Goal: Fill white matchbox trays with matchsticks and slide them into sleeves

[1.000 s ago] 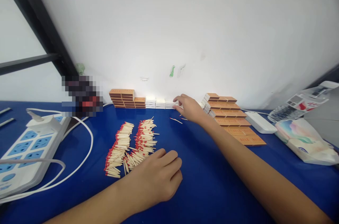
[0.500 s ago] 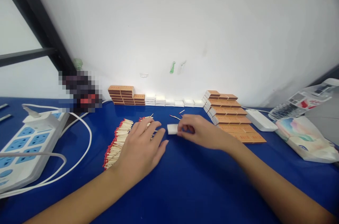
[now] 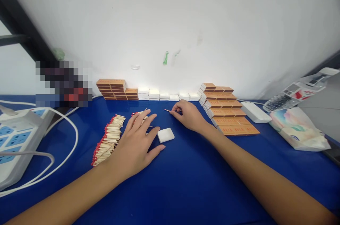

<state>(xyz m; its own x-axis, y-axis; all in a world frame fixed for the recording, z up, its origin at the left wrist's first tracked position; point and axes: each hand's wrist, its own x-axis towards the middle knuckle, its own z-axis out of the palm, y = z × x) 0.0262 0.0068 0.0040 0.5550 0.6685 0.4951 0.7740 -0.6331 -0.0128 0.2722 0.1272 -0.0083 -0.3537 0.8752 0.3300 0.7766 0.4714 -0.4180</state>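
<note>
Left hand (image 3: 135, 141) spread flat, gripping nothing, fingertips on the match pile (image 3: 107, 141) just left of the white tray (image 3: 165, 135), right hand (image 3: 187, 116) pinching a loose match (image 3: 167, 110) just beyond that tray, orange matchbox stacks (image 3: 225, 111) farther right, blue tabletop (image 3: 186, 175)

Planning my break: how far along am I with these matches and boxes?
Done, apparently: orange cardboard matchboxes stacked by the wall, left and right. In hand: the right hand pinches a loose wooden match; the left hand lies flat on the pile of red-tipped wooden matches, a small white cardboard tray beside it. Left: that large pile and the row of white trays along the wall.
</note>
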